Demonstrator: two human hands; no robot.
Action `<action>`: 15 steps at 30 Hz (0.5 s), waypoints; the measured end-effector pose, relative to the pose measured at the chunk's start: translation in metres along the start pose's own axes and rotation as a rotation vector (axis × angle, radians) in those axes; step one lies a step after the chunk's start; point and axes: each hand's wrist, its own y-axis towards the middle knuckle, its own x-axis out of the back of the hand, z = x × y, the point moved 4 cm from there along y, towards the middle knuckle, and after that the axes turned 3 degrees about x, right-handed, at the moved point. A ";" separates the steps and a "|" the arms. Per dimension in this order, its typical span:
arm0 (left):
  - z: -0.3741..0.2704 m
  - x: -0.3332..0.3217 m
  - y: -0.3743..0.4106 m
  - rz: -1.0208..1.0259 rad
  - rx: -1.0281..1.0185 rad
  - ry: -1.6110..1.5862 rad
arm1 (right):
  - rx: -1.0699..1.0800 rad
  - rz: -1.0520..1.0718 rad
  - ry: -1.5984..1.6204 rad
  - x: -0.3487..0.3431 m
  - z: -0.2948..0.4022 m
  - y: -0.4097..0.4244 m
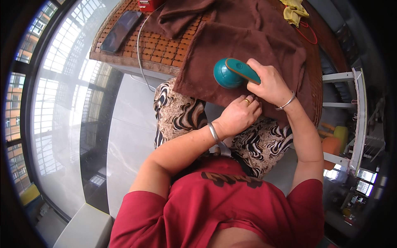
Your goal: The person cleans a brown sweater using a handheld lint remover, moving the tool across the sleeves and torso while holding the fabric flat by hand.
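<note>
A brown plush cloth (pixel 248 49) lies over the table and hangs past its near edge towards my lap. My right hand (pixel 268 82) grips the handle of a teal handheld device with a round head (pixel 229 73), perhaps a fabric shaver; the head rests on or just over the cloth. Just below it, my left hand (pixel 240 113) holds the near edge of the cloth, its fingers curled over the fabric. The underside of the device is hidden.
The table bears a tile-bead mat (pixel 155 46). A smartphone (pixel 121 31) and a pale cable (pixel 139 46) lie left, a red box (pixel 150 4) at the top. A yellow cloth (pixel 294 12) and red cord (pixel 310 37) lie right, above a white metal frame (pixel 358 124).
</note>
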 end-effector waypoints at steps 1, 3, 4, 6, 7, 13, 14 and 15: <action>0.000 0.001 0.000 -0.023 -0.002 0.010 | 0.010 0.018 -0.016 -0.002 0.000 0.007; -0.002 0.003 0.002 -0.073 -0.016 0.027 | -0.012 -0.064 -0.041 0.001 -0.014 0.028; -0.003 0.000 0.003 -0.048 -0.015 0.003 | -0.073 -0.109 -0.076 0.005 -0.024 0.039; -0.004 0.001 0.005 -0.056 -0.012 -0.004 | -0.099 -0.203 -0.155 0.011 -0.034 0.054; -0.004 0.002 0.005 -0.059 -0.007 -0.007 | -0.107 -0.219 -0.177 0.011 -0.032 0.060; -0.001 0.003 0.005 -0.092 0.043 -0.073 | 0.106 0.069 -0.092 -0.014 0.027 0.052; 0.000 0.004 0.007 -0.100 0.054 -0.075 | 0.069 0.010 -0.121 -0.013 0.021 0.060; 0.001 0.006 0.007 -0.106 0.060 -0.076 | 0.030 -0.055 -0.149 -0.011 0.011 0.072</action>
